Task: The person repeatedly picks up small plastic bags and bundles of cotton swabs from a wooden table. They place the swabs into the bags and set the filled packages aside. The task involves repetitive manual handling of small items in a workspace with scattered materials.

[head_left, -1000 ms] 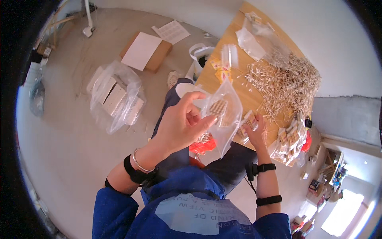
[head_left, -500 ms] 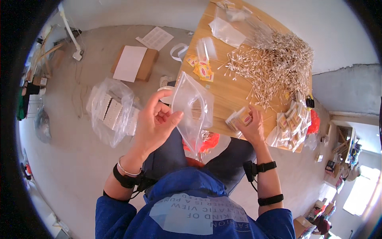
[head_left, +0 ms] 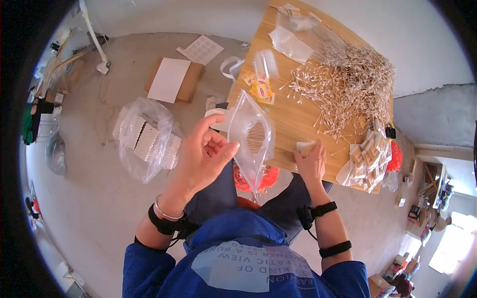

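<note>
My left hand holds the side of a clear plastic bag, which gapes in front of me above the table's near left corner. Through its oval window a row of thin wooden sticks shows. My right hand is closed over a small clear pack of cotton swabs at the table's near edge. Its fingers and palm hide most of that pack. To its right lies a heap of filled swab packs. A large pile of loose cotton swabs covers the table's far right.
The wooden table also bears yellow printed cards and empty clear bags. On the floor at left are a plastic sack of white packs and a cardboard box. A red bag sits between my knees.
My right hand has shifted slightly left and turned over the swab pack, whose yellow label is now covered. The left hand still holds the bag, now facing me more squarely. The view has shifted slightly.
</note>
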`<state>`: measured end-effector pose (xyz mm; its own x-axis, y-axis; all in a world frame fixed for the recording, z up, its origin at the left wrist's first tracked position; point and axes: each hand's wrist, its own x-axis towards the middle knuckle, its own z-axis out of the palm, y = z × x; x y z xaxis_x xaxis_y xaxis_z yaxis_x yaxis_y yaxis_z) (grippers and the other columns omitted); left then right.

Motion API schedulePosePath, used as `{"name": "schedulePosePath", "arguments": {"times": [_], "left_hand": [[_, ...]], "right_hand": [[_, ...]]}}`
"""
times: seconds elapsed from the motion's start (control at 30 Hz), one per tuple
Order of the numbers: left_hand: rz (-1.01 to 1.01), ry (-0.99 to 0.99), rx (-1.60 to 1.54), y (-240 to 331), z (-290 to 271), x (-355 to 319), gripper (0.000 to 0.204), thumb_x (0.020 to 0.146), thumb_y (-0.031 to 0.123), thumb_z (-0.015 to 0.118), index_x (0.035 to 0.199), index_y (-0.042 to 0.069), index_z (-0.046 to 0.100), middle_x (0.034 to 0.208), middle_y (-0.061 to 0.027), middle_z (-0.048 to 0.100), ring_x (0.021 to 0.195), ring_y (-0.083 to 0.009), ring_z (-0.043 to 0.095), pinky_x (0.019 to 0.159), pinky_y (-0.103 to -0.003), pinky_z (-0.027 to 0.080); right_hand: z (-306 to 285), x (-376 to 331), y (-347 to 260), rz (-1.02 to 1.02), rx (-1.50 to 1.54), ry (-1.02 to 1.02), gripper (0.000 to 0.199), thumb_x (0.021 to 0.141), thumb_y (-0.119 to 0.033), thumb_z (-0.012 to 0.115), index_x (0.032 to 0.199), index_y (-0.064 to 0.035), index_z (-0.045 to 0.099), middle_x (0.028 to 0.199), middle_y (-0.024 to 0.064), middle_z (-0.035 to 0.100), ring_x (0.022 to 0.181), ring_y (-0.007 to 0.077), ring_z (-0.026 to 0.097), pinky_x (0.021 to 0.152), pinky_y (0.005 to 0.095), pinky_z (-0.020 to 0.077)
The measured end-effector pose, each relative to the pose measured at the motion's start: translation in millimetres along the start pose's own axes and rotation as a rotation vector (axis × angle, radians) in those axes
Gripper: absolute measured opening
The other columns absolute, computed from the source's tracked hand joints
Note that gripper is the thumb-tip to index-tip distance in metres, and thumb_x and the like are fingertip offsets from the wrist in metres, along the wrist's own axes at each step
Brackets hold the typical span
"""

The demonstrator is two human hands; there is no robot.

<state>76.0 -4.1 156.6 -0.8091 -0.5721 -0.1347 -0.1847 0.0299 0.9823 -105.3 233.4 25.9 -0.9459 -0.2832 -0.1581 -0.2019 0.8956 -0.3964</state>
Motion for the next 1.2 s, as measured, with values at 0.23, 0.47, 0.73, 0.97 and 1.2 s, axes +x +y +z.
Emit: {"name": "schedulePosePath", "arguments": {"times": [0.23,0.47,0.73,0.97,1.2], "left_hand": [[0.016,-0.001,-0.012,-5.7,-2.7,-3.0,0.049,0.081,0.016,0.072,0.123,0.002,0.049,0.073,-0.0018,0.062,0.066,-0.0057,0.056,0.062,-0.020,0.045],[0.021,0.027,-0.023,-6.3,-8.3,-4.7,0.046,0.084,0.011,0.069,0.123,0.002,0.048,0.073,-0.0020,0.061,0.066,-0.0057,0.056,0.062,-0.020,0.045],[-0.061,-0.022,0.022,0.1,2.8,-3.2,0.049,0.085,0.015,0.068,0.126,0.002,0.045,0.068,-0.0025,0.061,0.066,-0.0068,0.058,0.062,-0.020,0.045],[-0.105,0.008,0.243,12.8,22.9,-0.2,0.046,0.086,0.015,0.066,0.125,0.002,0.046,0.064,-0.0023,0.060,0.058,-0.0072,0.057,0.055,-0.020,0.044],[-0.054,0.162,0.385,30.1,33.3,12.5,0.029,0.086,0.007,0.060,0.115,0.002,0.056,0.061,0.0002,0.057,0.052,-0.0036,0.047,0.048,-0.019,0.033]], "right_hand": [[-2.9,-5.6,-27.0,0.595,0.627,0.112,0.096,0.073,-0.038,0.075,0.142,-0.0010,0.020,0.141,0.0251,0.021,0.131,0.0381,0.028,0.106,0.0434,0.0311],[-35.2,-19.6,21.9,-0.133,-0.123,0.093,0.073,0.079,-0.007,0.059,0.144,-0.0087,0.025,0.144,0.0220,0.023,0.132,0.0399,0.027,0.109,0.0450,0.0266],[-49.0,27.4,22.4,-0.916,-0.376,-0.165,0.072,0.067,-0.008,0.064,0.135,-0.0099,0.041,0.137,0.0112,0.041,0.130,0.0319,0.035,0.109,0.0435,0.0287],[-31.2,26.4,32.3,-0.756,0.021,-0.120,0.066,0.061,-0.018,0.077,0.121,-0.0090,0.052,0.116,0.0076,0.053,0.111,0.0292,0.049,0.095,0.0409,0.0402],[-19.8,15.3,54.7,-0.610,0.139,0.013,0.059,0.060,-0.022,0.080,0.112,-0.0083,0.056,0.109,0.0069,0.052,0.106,0.0275,0.049,0.091,0.0395,0.0421]]}}
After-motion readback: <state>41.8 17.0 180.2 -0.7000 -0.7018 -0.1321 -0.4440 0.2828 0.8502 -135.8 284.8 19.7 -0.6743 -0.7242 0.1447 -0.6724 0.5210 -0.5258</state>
